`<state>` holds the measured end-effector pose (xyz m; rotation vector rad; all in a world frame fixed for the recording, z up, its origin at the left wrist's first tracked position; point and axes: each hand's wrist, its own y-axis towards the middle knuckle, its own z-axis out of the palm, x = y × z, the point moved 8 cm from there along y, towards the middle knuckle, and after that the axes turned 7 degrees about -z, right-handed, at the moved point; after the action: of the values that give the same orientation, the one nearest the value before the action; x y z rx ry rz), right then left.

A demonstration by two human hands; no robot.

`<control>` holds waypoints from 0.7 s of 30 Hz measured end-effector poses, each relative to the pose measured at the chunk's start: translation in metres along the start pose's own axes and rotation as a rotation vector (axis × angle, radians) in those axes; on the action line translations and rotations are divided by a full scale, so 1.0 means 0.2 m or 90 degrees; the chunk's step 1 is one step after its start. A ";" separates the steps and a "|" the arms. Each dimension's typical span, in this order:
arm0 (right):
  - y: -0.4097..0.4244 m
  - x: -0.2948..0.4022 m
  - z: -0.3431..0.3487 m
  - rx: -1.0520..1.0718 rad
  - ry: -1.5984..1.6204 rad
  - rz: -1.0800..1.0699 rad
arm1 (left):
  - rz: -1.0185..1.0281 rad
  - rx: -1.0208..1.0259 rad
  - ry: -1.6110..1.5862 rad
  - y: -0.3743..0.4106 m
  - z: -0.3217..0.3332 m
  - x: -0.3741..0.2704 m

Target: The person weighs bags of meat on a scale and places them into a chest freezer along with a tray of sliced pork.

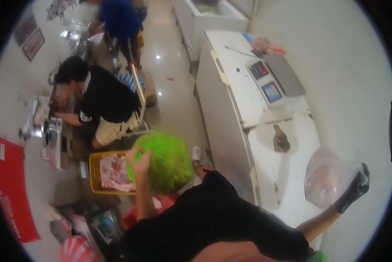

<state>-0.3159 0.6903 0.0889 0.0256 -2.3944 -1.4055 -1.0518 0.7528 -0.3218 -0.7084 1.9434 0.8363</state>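
Observation:
My left hand is bare and grips a full, bright green plastic bag. The bag hangs in front of me, partly over a yellow crate on the floor; its contents cannot be made out. Pale pink slabs of raw meat lie in that crate. Stretched out to the far right, my right hand wears a black glove. It holds the gathered upper part of a clear plastic bag with something pinkish inside. This bag is over the white lid of a chest freezer.
A digital scale and pink plastic bags sit on the freezer. To the left, a person in black sits at a metal machine. Another person stands farther off. A red basin is partly hidden below the green bag.

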 end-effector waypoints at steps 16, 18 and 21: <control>1.03 0.11 2.78 0.059 0.104 0.027 | -0.154 -0.233 -0.219 1.71 0.68 -0.48; 1.15 0.15 3.09 0.053 0.092 -0.011 | -0.239 -0.267 -0.236 1.91 0.86 -0.69; 1.29 0.27 3.55 0.058 0.075 -0.063 | -0.189 -0.295 -0.270 2.35 1.07 -0.53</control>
<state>-0.5486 1.4075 0.0120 0.2478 -2.3861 -1.2969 -1.2469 1.2233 -0.1816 -0.9711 1.2406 1.1530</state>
